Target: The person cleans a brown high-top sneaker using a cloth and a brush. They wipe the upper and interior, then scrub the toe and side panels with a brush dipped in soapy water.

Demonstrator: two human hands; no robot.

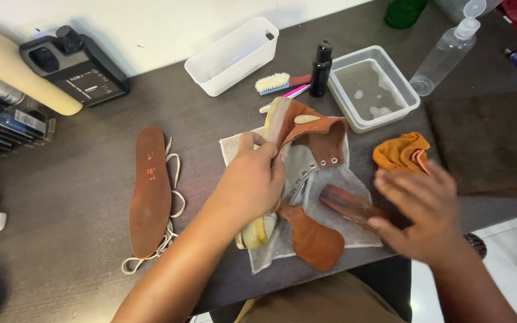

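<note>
Now: shoe pinned by my left hand, brush in my right, just beside it on the right.

From my remote seat I see my left hand clenched on the upper edge of the grey and tan leather ankle shoe, which lies on its side on a thin white cloth spread over the dark worktop. The shoe's long axis runs away from me, yellow sole edge towards the left and open collar and brown tongue towards the right. My right hand is blurred, its grip closed on the near end of a dark reddish wooden brush, whose length slants up-left until it touches the shoe's laced side. So the shoe lies left of the brush, and the left hand is the nearer one. A brown insole and pale laces lie well apart on the left.
</note>
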